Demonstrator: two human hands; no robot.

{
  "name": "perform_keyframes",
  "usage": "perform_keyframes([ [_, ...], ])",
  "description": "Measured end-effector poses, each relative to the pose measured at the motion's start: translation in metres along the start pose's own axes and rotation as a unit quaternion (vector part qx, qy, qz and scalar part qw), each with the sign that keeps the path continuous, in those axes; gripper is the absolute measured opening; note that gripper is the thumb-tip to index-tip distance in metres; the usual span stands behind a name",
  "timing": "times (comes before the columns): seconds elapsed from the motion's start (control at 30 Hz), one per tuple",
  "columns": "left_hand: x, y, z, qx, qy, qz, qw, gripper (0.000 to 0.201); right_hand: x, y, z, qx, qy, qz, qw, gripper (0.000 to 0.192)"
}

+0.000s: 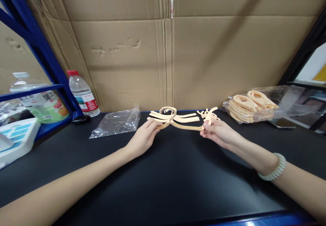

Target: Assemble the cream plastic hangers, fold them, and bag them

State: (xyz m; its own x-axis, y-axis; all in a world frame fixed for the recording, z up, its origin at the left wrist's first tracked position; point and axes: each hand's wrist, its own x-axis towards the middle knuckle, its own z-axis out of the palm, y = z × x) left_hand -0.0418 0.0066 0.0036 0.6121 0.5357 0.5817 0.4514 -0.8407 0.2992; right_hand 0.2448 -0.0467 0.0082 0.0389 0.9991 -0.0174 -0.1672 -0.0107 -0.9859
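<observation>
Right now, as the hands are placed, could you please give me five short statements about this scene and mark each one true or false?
1. The left hand and the right hand both hold the hanger. True.
2. The bracelet is on the left arm. False: the bracelet is on the right one.
3. The red-capped bottle is left of the flat bag. True.
4. The filled bag is left of the hanger. False: the filled bag is to its right.
5. The table is white. False: the table is black.
</observation>
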Motion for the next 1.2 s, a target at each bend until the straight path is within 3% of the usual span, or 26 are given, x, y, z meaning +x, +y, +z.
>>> perform_keyframes([
  [0.2,0.0,0.002,0.0,0.0,-0.004,0.006,1.0,0.019,0.0,0.001,0.002,0.006,0.028,-0.02,0.999,0.031],
  [0.57,0.0,0.0,0.001,-0.002,0.008,-0.001,1.0,0.026,0.005,0.001,-0.002,0.065,-0.006,0.019,0.998,0.02],
  [0.87,0.001,-0.004,0.0,0.023,0.042,-0.051,0.998,0.016,0.004,-0.007,-0.003,0.078,-0.001,-0.026,0.997,0.021],
  [1.2,-0.001,-0.004,0.001,0.039,0.053,-0.036,0.997,0.014,0.027,-0.021,-0.046,0.031,0.073,-0.076,0.994,0.008],
])
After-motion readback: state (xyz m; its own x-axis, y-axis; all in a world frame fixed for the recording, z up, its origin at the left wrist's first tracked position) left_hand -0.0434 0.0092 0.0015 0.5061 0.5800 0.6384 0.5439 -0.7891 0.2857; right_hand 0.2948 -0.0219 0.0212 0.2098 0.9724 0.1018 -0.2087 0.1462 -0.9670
